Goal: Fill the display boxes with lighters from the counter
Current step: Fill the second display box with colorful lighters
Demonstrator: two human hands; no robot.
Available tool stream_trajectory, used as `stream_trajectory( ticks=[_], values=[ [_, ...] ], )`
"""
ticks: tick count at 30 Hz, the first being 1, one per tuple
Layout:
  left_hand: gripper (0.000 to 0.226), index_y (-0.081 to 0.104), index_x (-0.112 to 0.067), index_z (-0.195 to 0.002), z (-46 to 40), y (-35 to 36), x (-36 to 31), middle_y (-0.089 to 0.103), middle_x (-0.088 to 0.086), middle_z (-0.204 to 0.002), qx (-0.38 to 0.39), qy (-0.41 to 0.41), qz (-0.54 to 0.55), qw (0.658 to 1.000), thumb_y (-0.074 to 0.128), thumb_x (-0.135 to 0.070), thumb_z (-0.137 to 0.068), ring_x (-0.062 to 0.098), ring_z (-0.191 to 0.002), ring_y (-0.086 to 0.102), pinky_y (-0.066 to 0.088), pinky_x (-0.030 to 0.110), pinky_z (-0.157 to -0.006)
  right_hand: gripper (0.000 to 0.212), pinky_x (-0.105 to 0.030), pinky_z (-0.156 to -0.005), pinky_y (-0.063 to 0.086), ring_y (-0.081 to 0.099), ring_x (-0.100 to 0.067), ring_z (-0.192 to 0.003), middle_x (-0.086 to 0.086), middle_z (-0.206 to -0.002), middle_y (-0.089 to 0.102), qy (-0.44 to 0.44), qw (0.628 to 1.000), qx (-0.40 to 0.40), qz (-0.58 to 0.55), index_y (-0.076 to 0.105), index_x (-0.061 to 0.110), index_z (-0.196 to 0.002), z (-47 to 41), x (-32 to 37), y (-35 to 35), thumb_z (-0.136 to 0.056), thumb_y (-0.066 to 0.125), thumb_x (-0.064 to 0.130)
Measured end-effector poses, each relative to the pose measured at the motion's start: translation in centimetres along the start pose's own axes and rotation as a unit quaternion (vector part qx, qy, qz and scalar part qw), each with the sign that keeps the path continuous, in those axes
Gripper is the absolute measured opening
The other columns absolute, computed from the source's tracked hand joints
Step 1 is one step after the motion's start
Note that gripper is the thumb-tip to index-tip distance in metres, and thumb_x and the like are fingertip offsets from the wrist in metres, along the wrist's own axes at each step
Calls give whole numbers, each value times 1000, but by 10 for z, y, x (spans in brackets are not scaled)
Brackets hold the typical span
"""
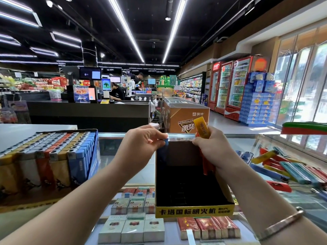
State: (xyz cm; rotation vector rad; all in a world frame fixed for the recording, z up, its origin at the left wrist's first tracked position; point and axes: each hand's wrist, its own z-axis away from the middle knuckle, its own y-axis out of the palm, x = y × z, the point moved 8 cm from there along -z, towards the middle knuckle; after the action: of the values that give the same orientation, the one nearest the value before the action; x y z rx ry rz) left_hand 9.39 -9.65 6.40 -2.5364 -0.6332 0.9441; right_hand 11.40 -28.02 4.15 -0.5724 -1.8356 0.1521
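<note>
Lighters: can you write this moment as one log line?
left hand: blue lighter at box corner | right hand: yellow, orange lighters | box nearly empty

I have the open display box [192,207] dead centre on the glass counter [123,142], its front lip toward me at six o'clock. My left hand [141,142] sits at the box's far corner, about eleven o'clock from its middle, pinching a lighter [166,141] over the rim. My right hand [214,147] is at the opposite far corner, at one o'clock, holding several lighters [201,127] upright. A full box of lighters [53,156] stands at nine o'clock, well apart. Loose lighters [286,167] lie in a heap at three o'clock. Cigarette packs [131,227] lie under the glass, at six o'clock.
</note>
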Motion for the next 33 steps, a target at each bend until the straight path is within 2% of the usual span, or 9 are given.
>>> stream_trajectory(
  ticks=[3,6,12,16,21,24,27,30,33],
  values=[
    [12,75,-15,-88,-3,-2,-16,68,-9,-82,18,74,-116,990,73,-12,-77,9,-78,63,51,30,-79,17,-30,-76,42,54,-19,-89,-7,-97,58,8,1000,9,0,54,17,-107,-1,-1,2,-90,58,16],
    [11,75,-18,-84,-7,-4,-19,68,-11,-79,28,79,-150,985,75,-12,-75,9,-73,63,50,26,-74,15,-32,-78,44,55,-20,-89,-9,-97,59,10,1000,8,2,55,17,-105,-1,-1,1,-90,57,15],
    [23,72,-26,-77,-4,1,16,72,-3,-83,62,-78,96,990,74,-3,-73,17,-81,69,56,27,-80,7,-24,-61,39,53,-16,-80,-6,-88,58,2,1000,2,-1,54,21,-90,1,1,1,-90,58,15],
    [12,74,-18,-82,-5,-1,2,68,-8,-80,21,14,-36,999,73,-7,-76,11,-74,65,54,28,-77,5,-25,-60,37,52,-17,-76,-6,-83,57,-9,1000,-4,7,56,18,-90,0,2,0,-88,59,14],
    [6,73,-15,-83,-4,6,-17,65,-8,-81,27,96,-186,978,69,-12,-80,13,-72,60,49,30,-69,8,-23,-57,34,51,-13,-74,-4,-82,57,-14,1000,2,9,55,20,-86,1,3,0,-88,59,14],
    [6,72,-19,-82,-5,7,-10,66,-9,-86,46,67,-166,983,69,-14,-81,10,-79,60,50,31,-74,11,-24,-58,34,50,-13,-73,-4,-81,56,-11,1000,0,10,53,21,-82,2,3,1,-88,59,14],
    [12,68,-26,-80,-6,12,8,69,-7,-89,108,-30,-79,991,68,-14,-82,9,-86,64,51,28,-80,10,-23,-58,35,52,-13,-77,-5,-86,57,-4,1000,7,5,53,22,-85,2,1,2,-88,59,15],
    [15,61,-30,-81,-2,17,14,67,-6,-76,136,-66,-64,986,66,-15,-82,10,-71,63,48,21,-64,8,-26,-63,41,54,-17,-79,-7,-86,58,6,1000,8,-6,54,20,-85,1,-2,2,-89,58,15],
    [20,57,-23,-96,1,20,13,62,-9,-85,134,-67,-58,987,64,-11,-80,5,-70,56,43,14,-61,9,-30,-62,41,49,-17,-65,-5,-69,51,-18,995,-83,-58,56,14,-77,3,5,-15,-85,59,14]
  ],
)
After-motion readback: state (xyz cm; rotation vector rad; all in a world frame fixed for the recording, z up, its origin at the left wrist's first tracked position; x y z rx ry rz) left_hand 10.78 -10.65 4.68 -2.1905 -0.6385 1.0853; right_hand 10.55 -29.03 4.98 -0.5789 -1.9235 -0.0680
